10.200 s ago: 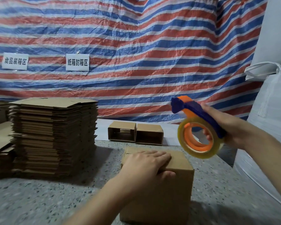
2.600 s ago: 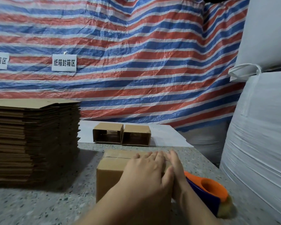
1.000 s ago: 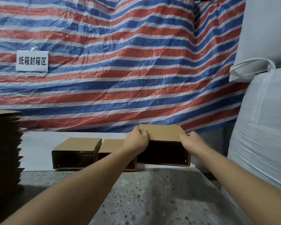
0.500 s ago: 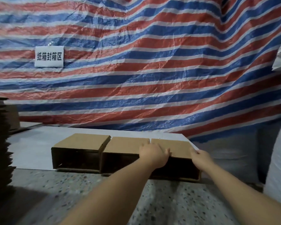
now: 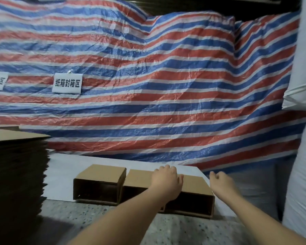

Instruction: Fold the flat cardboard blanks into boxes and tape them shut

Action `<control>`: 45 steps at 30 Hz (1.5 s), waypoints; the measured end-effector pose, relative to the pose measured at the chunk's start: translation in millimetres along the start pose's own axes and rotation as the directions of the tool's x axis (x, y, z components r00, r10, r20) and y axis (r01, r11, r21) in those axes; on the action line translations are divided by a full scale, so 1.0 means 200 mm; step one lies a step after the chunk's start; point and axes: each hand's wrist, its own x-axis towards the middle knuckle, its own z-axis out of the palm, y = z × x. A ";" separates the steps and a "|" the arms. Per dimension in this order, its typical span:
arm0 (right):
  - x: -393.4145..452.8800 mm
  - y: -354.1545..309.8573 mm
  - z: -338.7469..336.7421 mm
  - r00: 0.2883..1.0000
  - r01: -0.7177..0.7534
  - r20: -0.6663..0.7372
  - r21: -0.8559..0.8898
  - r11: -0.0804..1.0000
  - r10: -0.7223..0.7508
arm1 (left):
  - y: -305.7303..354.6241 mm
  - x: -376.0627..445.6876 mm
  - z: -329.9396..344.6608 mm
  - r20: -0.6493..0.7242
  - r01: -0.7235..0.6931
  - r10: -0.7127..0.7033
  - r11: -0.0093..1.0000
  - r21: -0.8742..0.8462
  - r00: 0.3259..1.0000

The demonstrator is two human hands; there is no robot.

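The fingers of the left hand (image 5: pixel 166 179) lie loosely spread and fairly straight, palm down on the top of the rightmost box (image 5: pixel 194 184), near its seam with the middle box (image 5: pixel 138 178); nothing is gripped. The right hand (image 5: pixel 219 181) hangs just beside that box's right edge with its fingers loosely curled and holding nothing; whether it touches the cardboard cannot be told. Three folded boxes stand in a row on the white sheet (image 5: pixel 65 172) at the far side of the speckled table (image 5: pixel 113 218), the leftmost box (image 5: pixel 101 183) with its open mouth facing near, the other two touching side to side. Their mouths look dark and open, and the taped ends are hidden, so I judge three blanks folded and set aside. Much is left: a tall stack of flat blanks (image 5: pixel 16 174) stands at the left. The next step is likely to reach for a fresh blank. No tape dispenser shows here. Behind hangs a red, white and blue striped tarp (image 5: pixel 166 85) with two paper signs (image 5: pixel 67 83); a big white sack (image 5: pixel 304 156) crowds the right side, close to the row's end, leaving little room for another box there.
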 end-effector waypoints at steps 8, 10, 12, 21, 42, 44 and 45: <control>-0.73 -0.54 -0.51 0.969 0.215 -0.154 0.149 0.965 -0.192 | 0.01 -0.60 -0.83 -0.275 -0.103 0.025 0.956 -0.274 0.961; -0.98 -0.60 -0.58 0.962 0.251 -0.158 0.196 0.948 -0.222 | 0.01 -0.82 -0.99 -0.309 -0.135 0.022 0.926 -0.351 0.951; -1.23 -0.64 -0.62 0.958 0.280 -0.124 0.232 0.932 -0.257 | 0.01 -1.03 -1.10 -0.320 -0.155 0.022 0.905 -0.396 0.947; -2.05 -0.61 -0.50 0.911 0.286 0.184 0.365 0.886 -0.370 | -0.21 -1.71 -1.20 -0.203 0.035 -0.127 0.914 -0.404 0.971; -1.46 -1.56 -0.25 0.720 0.586 0.344 0.165 0.793 -0.603 | -1.28 -1.25 -1.52 -0.056 0.399 -0.404 0.855 0.331 0.913; -1.43 -1.62 -0.17 0.690 0.622 0.382 0.123 0.774 -0.615 | -1.31 -1.25 -1.49 0.044 0.434 -0.464 0.854 0.285 0.885; -1.43 -1.64 -0.14 0.672 0.639 0.401 0.110 0.761 -0.622 | -1.31 -1.26 -1.47 0.072 0.441 -0.472 0.860 0.255 0.879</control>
